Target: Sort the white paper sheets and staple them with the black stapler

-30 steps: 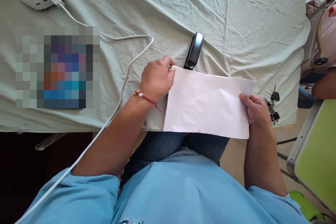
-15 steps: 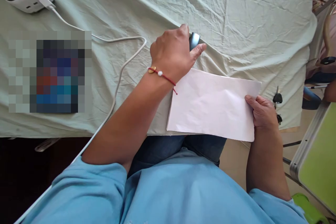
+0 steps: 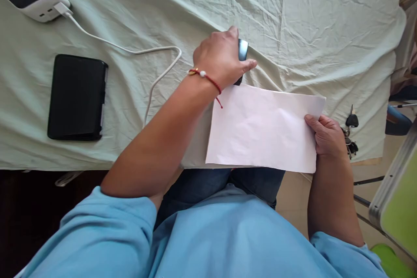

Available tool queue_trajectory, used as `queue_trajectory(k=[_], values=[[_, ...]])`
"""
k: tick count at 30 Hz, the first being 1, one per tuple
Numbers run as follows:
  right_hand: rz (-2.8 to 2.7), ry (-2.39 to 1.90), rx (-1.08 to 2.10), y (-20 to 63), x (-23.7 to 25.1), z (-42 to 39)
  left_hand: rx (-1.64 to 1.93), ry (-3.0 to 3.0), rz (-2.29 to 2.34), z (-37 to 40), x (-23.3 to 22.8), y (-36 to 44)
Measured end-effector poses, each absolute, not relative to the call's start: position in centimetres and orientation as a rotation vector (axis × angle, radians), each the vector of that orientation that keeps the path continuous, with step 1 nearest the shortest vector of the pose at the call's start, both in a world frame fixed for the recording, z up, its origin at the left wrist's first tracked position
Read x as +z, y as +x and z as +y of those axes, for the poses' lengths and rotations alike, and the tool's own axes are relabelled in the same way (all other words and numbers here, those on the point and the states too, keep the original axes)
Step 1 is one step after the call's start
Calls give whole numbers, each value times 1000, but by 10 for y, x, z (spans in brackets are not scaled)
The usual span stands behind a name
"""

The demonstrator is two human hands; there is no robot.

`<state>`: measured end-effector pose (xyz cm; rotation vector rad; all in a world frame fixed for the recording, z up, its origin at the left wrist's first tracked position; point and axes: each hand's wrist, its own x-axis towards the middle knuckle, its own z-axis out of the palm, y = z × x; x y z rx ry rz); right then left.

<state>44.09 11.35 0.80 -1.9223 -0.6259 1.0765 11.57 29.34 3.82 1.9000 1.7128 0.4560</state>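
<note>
Green cloth, left hand on stapler

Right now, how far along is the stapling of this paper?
Done: the paper lies folded, its top left corner at the stapler. In hand: left hand presses on the stapler, right hand holds the paper's right edge. Left: whether a staple is in cannot be seen.

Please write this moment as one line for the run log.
left hand: on stapler, pressing at paper corner | right hand: holds paper edge | nearby: phone, keys
</note>
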Motion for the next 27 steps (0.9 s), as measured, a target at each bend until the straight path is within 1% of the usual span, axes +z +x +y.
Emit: queue_trajectory(k=[3,6,13,15,17,20,22,25,27], values=[[-627,-1933,1074,439,12,112,428,1907,1658,305,29,121],[-644,-1950,1068,434,17,113,491,1815,1671,309,24,111],[-629,-1963,1073,412,26,127,545,1798,1888,297,40,78],[-664,-1948,1121,405,29,131,590,1764,1912,298,30,73],[-695,-1948,1166,400,33,135,680,1684,1894,301,10,68],[-705,-1965,1158,398,38,140,887,1695,1705,303,-21,60],[-714,-1962,1135,401,38,144,952,1707,1596,299,-35,55],[-753,-1953,1100,410,35,150,930,1722,1546,286,-39,49],[-784,-1953,1066,418,31,154,989,1779,1526,269,-35,45]])
